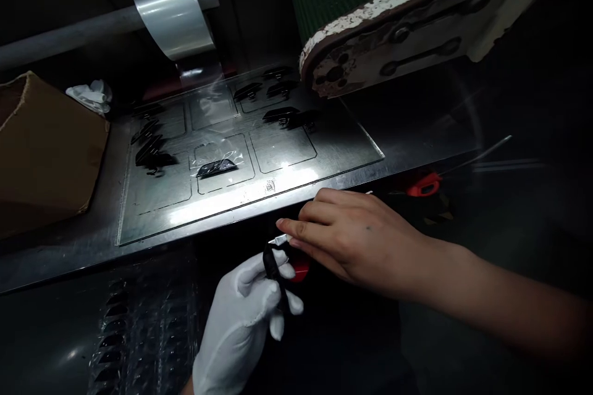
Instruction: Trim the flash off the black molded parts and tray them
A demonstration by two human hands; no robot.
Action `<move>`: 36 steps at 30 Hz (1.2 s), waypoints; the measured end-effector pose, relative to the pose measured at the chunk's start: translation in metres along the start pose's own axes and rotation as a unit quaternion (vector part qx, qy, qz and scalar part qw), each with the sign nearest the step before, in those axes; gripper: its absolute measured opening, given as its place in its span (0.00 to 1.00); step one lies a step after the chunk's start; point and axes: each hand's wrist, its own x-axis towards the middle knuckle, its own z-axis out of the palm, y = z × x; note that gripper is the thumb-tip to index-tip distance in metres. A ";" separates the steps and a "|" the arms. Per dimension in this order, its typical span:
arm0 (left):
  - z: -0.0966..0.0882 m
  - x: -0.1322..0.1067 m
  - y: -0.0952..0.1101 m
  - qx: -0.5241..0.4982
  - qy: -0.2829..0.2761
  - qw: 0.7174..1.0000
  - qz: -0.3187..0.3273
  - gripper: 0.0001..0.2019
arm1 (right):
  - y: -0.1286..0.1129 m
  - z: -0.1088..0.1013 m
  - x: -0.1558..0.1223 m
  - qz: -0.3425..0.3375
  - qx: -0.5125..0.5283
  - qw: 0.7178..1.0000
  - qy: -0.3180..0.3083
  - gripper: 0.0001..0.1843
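My left hand [241,318], in a white glove, pinches a small dark plastic part [271,264] between thumb and fingers. My bare right hand [343,231] is closed around a slim craft knife [279,239]; its pointed metal tip touches or nearly touches the upper end of the part. Most of the knife is hidden under my fingers. Beyond my hands, on a glass plate [296,180], lies a similar glossy black piece [217,168] with clear film about it. Several more black pieces [155,151] sit at the plate's left and back.
A cardboard box [50,160] stands at the left, and a roll of clear film [173,15] hangs on a bar behind. A green belt on a rusty frame [370,43] overhangs the right back. Clear trays of black parts [111,339] are lower left. A red-handled tool [424,185] lies at right.
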 end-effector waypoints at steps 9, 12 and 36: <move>-0.016 0.005 0.002 -0.018 -0.069 0.996 -0.048 0.15 | -0.006 -0.013 0.010 -0.069 -0.117 0.990 -0.029 0.14; -0.020 0.004 0.003 -0.021 -0.088 0.994 -0.061 0.15 | -0.017 -0.025 0.018 -0.101 -0.143 0.983 -0.051 0.11; -0.031 -0.004 -0.004 -0.239 0.029 0.966 0.093 0.13 | -0.029 -0.014 0.010 -0.027 -0.004 0.998 -0.064 0.16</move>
